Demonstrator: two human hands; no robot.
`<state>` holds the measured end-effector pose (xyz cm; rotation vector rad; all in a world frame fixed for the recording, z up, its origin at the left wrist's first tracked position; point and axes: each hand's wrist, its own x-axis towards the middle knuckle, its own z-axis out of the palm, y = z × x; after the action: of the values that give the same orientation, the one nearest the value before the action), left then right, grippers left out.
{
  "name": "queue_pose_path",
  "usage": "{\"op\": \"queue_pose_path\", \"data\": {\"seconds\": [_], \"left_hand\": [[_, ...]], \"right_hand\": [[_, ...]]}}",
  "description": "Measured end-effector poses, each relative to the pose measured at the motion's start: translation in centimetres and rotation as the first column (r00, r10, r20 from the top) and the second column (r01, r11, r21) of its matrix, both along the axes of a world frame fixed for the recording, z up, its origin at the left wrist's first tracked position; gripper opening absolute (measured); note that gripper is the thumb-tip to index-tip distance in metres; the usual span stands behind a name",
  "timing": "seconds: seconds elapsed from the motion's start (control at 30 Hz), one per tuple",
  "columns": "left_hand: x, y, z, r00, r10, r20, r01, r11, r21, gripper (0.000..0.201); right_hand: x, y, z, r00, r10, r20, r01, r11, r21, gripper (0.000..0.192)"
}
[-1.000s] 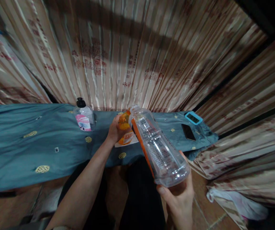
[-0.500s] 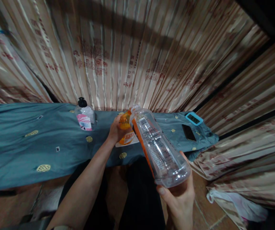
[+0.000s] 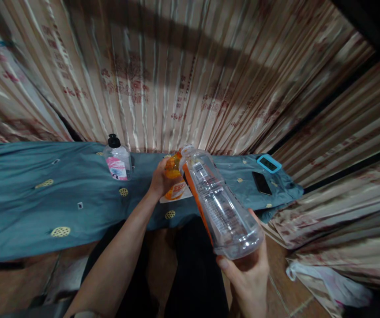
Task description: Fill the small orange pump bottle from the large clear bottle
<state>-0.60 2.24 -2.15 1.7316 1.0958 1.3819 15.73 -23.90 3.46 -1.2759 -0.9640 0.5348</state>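
Note:
My right hand [image 3: 247, 269] grips a large clear plastic bottle [image 3: 224, 212] with an orange label by its base. That bottle is tilted, its base toward me and its neck pointing up and left. My left hand [image 3: 159, 179] is closed around a smaller bottle of orange-yellow liquid [image 3: 172, 168]. The clear bottle's neck meets or overlaps the orange bottle's top; whether the two mouths touch, I cannot make out. Below the orange bottle lies a white sheet or card [image 3: 187, 193], partly covered. The clear bottle hides some of the orange bottle's right side.
A clear bottle with a black cap and pink label [image 3: 117, 163] stands on the blue-green cloth [image 3: 87, 185] to the left. At the right lie a dark phone [image 3: 261, 183] and a blue-framed digital clock [image 3: 269, 163]. Pleated curtains [image 3: 163, 79] hang behind and right.

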Motion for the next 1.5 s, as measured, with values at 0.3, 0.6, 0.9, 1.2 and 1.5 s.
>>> {"op": "queue_pose_path", "data": {"seconds": [0.3,0.6,0.9,1.2,1.5], "left_hand": [[-0.1,0.1,-0.2,1.0,-0.011,0.023,0.01,0.999,0.035,0.06],[0.0,0.1,-0.1,1.0,0.004,0.022,-0.005,1.0,0.014,0.057],[0.0,-0.2,0.6,1.0,0.012,-0.01,-0.012,1.0,0.011,0.056],[0.0,-0.2,0.6,1.0,0.011,-0.016,-0.011,1.0,0.002,0.059],[0.0,0.1,-0.1,1.0,-0.005,0.027,0.004,0.999,0.039,0.057]], "right_hand": [[0.0,0.1,0.2,1.0,0.001,0.013,-0.001,1.0,-0.021,0.106],[-0.5,0.2,0.6,0.999,-0.035,-0.009,0.035,0.999,-0.021,0.104],[-0.4,0.3,0.5,1.0,-0.012,-0.018,0.012,0.999,-0.036,0.106],[-0.6,0.2,0.2,0.991,-0.03,-0.128,0.022,0.998,-0.067,0.117],[-0.4,0.3,0.6,0.999,-0.029,-0.031,0.028,0.999,-0.031,0.107]]}}
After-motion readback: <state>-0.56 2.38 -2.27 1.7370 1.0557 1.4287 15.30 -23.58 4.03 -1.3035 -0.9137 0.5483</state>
